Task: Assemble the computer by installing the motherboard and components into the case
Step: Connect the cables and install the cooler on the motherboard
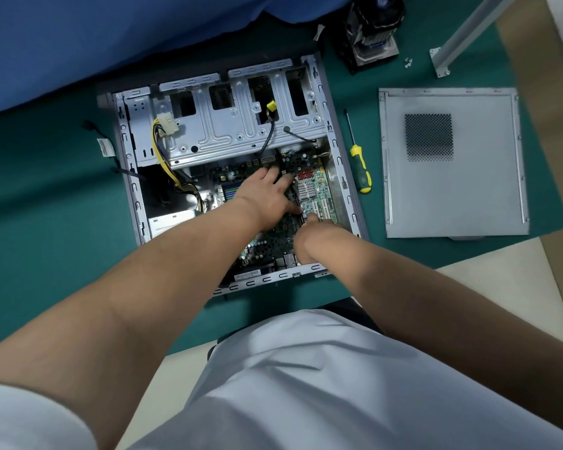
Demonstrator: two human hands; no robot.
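Two bare hands settle a green motherboard [275, 235] into an open desktop case [345, 177] lying flat at mid-frame.

Left hand [267, 198] lies spread, fingers straight, pressing the board's centre, apparently to steady it; right hand [312, 233] curls down at the board's right part, whether pinching something cannot be told. Room is tight: the drive cage [228, 131] overhangs the board's upper edge, and yellow power cables [166, 151] hang at left. A yellow-handled screwdriver [358, 160] waits just right of the case wall, with the removed side panel [452, 190] farther right, loose screws [408, 62] and a CPU cooler [372, 30] at upper right.
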